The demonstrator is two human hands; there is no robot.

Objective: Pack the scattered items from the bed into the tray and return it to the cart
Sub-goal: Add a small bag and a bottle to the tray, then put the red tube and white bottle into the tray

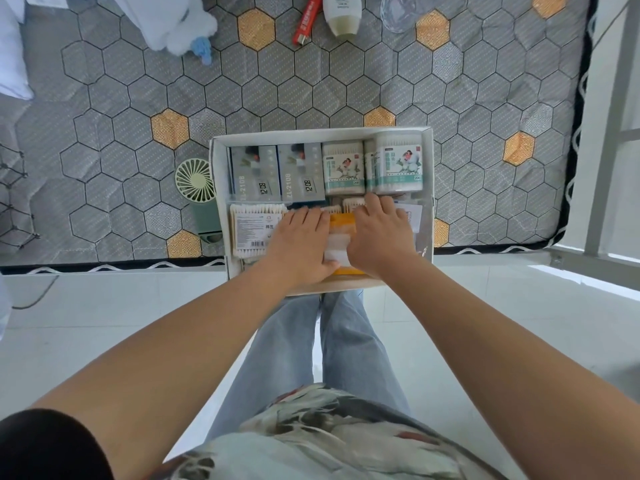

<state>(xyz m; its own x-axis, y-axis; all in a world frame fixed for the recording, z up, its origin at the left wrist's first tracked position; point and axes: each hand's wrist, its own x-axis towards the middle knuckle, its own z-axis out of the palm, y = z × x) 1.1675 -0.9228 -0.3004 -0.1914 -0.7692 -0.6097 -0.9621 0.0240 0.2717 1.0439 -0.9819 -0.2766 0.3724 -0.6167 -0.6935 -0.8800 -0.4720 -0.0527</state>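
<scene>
Tray sits on the near edge of the bed, its near end hanging past the mattress. Far row inside: two grey boxes side by side on the left, then two cotton-swab tubs on the right. A third tub may peek between them, cannot tell. Near left: one flat swab pack. Middle: one yellow pack, showing between both hands.

The left hand lies palm down on the packs, fingers straight and together. The right hand is the same — flat, fingers stretched, tips at the foot of the right tub. Neither curls round anything.

Loose on the bed: one green fan touching the tray's left wall. At the far edge — one red tube, one white bottle and one clear container. One white plush toy lies far left.
</scene>
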